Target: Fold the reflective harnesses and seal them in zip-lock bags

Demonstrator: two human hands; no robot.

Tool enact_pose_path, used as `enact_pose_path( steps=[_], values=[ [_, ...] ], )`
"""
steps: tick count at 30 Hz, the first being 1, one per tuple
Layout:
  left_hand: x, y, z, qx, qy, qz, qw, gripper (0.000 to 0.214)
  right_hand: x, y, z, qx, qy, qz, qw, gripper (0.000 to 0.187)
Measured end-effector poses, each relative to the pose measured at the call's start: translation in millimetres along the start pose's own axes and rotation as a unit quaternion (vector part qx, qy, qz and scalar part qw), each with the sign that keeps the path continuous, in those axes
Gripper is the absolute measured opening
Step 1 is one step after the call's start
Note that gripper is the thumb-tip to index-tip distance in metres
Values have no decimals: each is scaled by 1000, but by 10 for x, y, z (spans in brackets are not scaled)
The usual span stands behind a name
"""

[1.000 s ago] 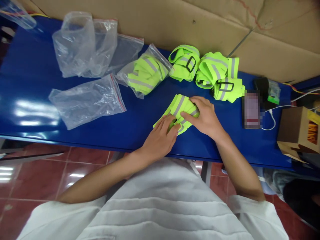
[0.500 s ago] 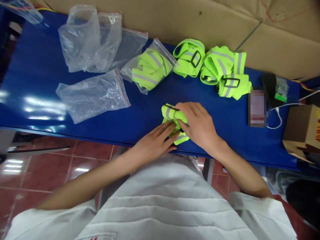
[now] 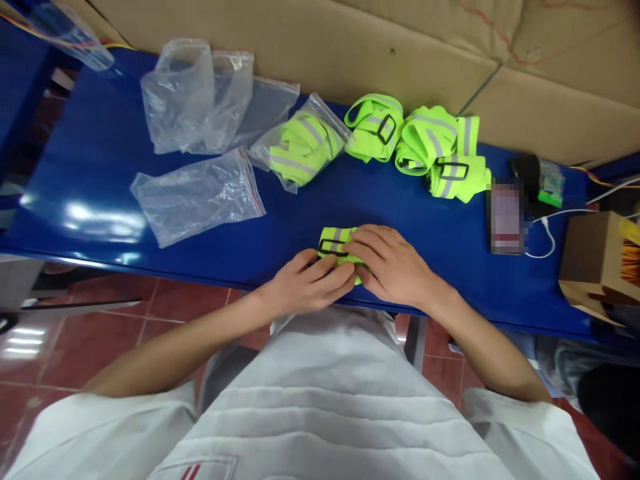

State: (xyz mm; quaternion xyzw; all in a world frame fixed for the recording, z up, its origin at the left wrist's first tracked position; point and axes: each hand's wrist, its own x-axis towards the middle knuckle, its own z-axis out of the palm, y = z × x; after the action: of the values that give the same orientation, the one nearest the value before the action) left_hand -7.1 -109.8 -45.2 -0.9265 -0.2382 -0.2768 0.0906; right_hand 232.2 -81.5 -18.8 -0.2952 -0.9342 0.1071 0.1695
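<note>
A neon-yellow reflective strap (image 3: 334, 242) with a grey stripe and a black buckle lies rolled into a tight bundle near the front edge of the blue table (image 3: 90, 167). My left hand (image 3: 306, 283) has its fingers curled against the bundle's near side. My right hand (image 3: 395, 265) covers its right side and pinches it. Both hands press the bundle together.
Behind lie a clear zip bag holding a folded strap (image 3: 300, 143), three more folded straps (image 3: 430, 147), and several empty zip bags (image 3: 197, 197). A phone (image 3: 505, 215) with a white cable and a cardboard box (image 3: 597, 257) sit at the right. A cardboard wall backs the table.
The strap went from a long flat fold to a small tight roll with the buckle on top. Both hands drew closer to the table's front edge with it.
</note>
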Motion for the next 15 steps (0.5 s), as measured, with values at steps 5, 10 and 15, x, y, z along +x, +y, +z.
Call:
enact_pose_path(
  steps=[5, 10, 15],
  values=[
    [-13, -74, 165, -111, -30, -91, 989, 25, -87, -1, 68, 65, 4, -3, 998, 75],
    [20, -242, 247, -110, -33, -92, 989, 21, -69, 43, 212, 42, 59, 32, 997, 50],
    [170, -274, 265, -73, 38, -86, 993, 14, 45, 162, 242, -12, 91, 43, 995, 45]
  ],
)
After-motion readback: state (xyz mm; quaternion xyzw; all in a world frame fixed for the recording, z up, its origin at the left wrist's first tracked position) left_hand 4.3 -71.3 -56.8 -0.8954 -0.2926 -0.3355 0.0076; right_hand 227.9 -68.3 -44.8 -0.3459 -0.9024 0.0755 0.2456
